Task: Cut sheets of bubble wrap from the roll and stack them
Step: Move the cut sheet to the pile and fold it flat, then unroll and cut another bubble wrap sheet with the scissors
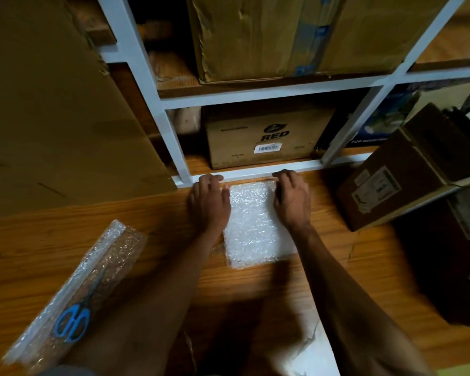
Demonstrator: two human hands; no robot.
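A white stack of cut bubble wrap sheets (255,223) lies on the wooden floor in front of a white shelf frame. My left hand (209,202) rests flat along the stack's left edge, fingers straight and pointing at the shelf. Against the stack's right edge lies my right hand (293,198), fingers extended, thumb on the wrap. The flattened bubble wrap roll (79,289) stretches diagonally at the lower left. Blue-handled scissors (73,318) lie on top of it, shut.
The white shelf frame (255,173) holds cardboard boxes, one printed RED (266,137). A large cardboard sheet (52,109) leans at the left. A tilted brown box (407,169) sits at the right. White paper (312,351) lies near my knees.
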